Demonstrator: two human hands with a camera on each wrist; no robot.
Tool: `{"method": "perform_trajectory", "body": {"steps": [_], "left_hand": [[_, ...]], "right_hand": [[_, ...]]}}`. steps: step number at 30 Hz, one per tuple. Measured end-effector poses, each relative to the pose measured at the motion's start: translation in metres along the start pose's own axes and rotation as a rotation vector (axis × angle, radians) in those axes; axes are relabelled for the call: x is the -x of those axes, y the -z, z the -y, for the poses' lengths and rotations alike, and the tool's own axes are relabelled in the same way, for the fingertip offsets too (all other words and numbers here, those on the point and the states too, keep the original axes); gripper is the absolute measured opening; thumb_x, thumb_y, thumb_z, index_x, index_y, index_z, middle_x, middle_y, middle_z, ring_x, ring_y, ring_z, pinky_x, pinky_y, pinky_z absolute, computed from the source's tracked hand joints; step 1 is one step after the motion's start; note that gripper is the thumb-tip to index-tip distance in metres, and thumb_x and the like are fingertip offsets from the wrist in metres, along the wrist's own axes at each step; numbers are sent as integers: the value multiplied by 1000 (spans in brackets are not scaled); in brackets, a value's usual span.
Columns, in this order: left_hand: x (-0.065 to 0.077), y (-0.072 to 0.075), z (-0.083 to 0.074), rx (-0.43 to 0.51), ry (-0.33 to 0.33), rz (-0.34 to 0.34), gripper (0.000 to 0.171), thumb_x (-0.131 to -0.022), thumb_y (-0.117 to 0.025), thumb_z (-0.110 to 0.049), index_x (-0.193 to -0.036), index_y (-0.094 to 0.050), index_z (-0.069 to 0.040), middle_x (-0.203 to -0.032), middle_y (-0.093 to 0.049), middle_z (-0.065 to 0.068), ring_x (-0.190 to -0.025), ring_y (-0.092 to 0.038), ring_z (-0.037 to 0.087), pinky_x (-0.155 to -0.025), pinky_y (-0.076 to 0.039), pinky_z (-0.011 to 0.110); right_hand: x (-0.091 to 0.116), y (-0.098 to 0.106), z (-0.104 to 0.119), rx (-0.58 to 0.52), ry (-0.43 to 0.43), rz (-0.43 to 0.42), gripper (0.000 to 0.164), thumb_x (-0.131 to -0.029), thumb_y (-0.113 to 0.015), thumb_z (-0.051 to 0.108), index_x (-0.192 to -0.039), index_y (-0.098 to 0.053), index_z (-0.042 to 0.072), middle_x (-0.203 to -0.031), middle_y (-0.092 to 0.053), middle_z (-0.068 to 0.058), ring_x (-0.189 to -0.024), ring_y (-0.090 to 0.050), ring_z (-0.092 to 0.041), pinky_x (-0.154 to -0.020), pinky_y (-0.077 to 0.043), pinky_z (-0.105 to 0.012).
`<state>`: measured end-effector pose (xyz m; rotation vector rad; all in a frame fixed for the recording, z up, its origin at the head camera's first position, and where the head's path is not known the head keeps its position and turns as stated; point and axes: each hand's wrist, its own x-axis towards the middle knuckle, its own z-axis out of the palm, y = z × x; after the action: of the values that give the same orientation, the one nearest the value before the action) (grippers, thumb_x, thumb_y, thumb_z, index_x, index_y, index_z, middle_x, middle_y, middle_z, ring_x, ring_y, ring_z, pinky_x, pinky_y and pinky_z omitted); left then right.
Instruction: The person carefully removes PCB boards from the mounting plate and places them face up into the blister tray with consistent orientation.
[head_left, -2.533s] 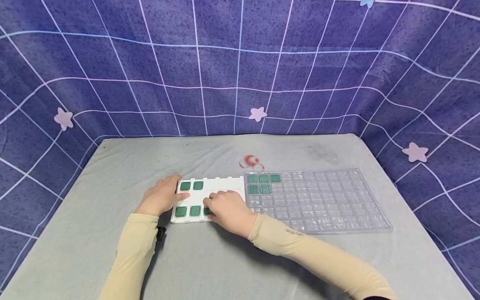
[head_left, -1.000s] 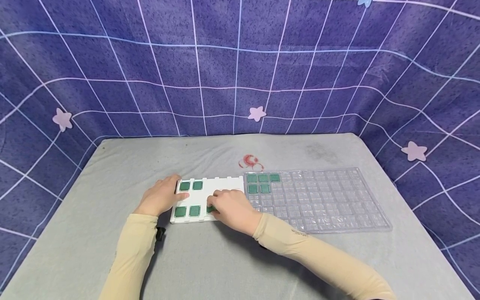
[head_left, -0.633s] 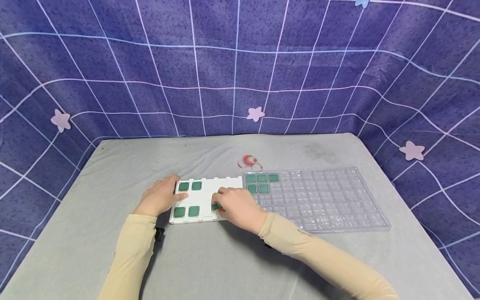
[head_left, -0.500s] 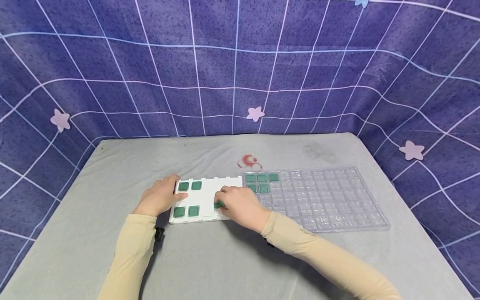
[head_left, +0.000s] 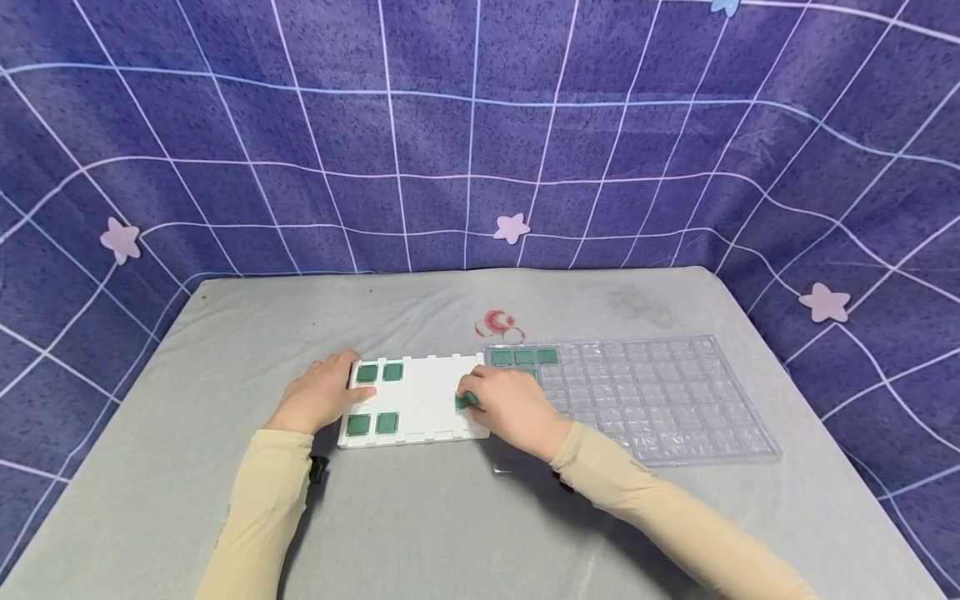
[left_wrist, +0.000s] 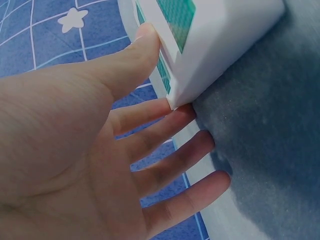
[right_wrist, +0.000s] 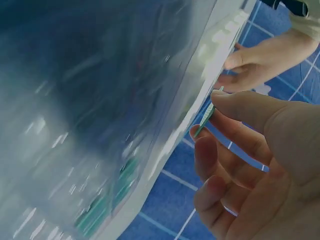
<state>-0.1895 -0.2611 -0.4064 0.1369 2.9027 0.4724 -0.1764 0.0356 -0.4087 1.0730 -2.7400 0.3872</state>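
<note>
My left hand point(head_left: 318, 393) grips the left end of a white tray point(head_left: 427, 400), its thumb on top and fingertips at the edge. In the left wrist view the thumb point(left_wrist: 145, 47) lies beside a green square. My right hand point(head_left: 521, 410) pinches a small green circuit board point(head_left: 466, 401) above the tray's right end. Seen from the right wrist, this thin board point(right_wrist: 206, 116) stands edge-on between thumb and fingertips. On the white tray's left half sit several more green square boards point(head_left: 358, 424), in a far and a near row.
A clear plastic tray point(head_left: 660, 400) with many square pockets lies right of the white one. Several green boards point(head_left: 547, 356) fill pockets at its far left corner, some hidden by the right hand. A grey cloth point(head_left: 420, 525) covers the table; purple-blue grid fabric point(head_left: 480, 133) hangs around it.
My right hand has lifted the near-row board from the white tray and carried it right, towards the clear tray. My left hand has stayed on the white tray's left end.
</note>
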Motion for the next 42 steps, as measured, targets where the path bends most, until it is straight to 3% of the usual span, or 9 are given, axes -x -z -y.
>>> {"method": "perform_trajectory", "body": {"steps": [12,22,42], "left_hand": [[0,1,0,-2,5,0,63,-97,-68,-38,-144,-47,-2,-139,-58,23,-122,-55,46,-96,-47,64],[1,2,-2,-4,6,5,63,-97,-68,-38,-144,-47,-1,-140,-57,25,-122,-54,47,-96,-47,65],[-1,-1,0,-1,8,0,61,-97,-68,-37,-143,-48,-2,-136,-59,22,-119,-56,44,-93,-49,63]], "right_hand": [[22,12,-48,26,-88,-4,20,-85,-83,20,-103,-75,19,-101,-75,3,-81,-73,-17,-62,-59,-32],[38,23,-81,-2,-201,50,20,-84,-82,19,-102,-75,16,-106,-76,-2,-85,-74,-22,-61,-58,-35],[43,23,-97,23,-244,108,18,-84,-77,19,-101,-75,19,-107,-75,-3,-83,-72,-23,-60,-56,-41]]}}
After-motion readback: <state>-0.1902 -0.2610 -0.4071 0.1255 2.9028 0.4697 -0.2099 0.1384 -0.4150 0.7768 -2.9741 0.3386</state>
